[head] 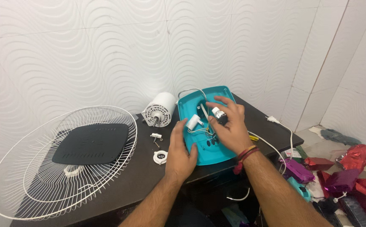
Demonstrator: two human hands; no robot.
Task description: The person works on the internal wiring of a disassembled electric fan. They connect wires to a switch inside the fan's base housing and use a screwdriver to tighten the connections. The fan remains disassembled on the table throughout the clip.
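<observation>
Teal plastic fan base (223,153), opened, wiring exposed; left hand (180,153) flat, steadying its edge; right hand (229,126) apparently pinching small black-and-silver cylindrical part (220,115); white motor (159,109) already detached.

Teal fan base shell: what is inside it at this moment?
Inside the teal shell lie white wires and a white cylindrical part. The right hand covers the middle, hiding what lies beneath it.

head view | worn camera, looks down and forward | close over dark table (141,176) | faces tiled wall (107,50)
</observation>
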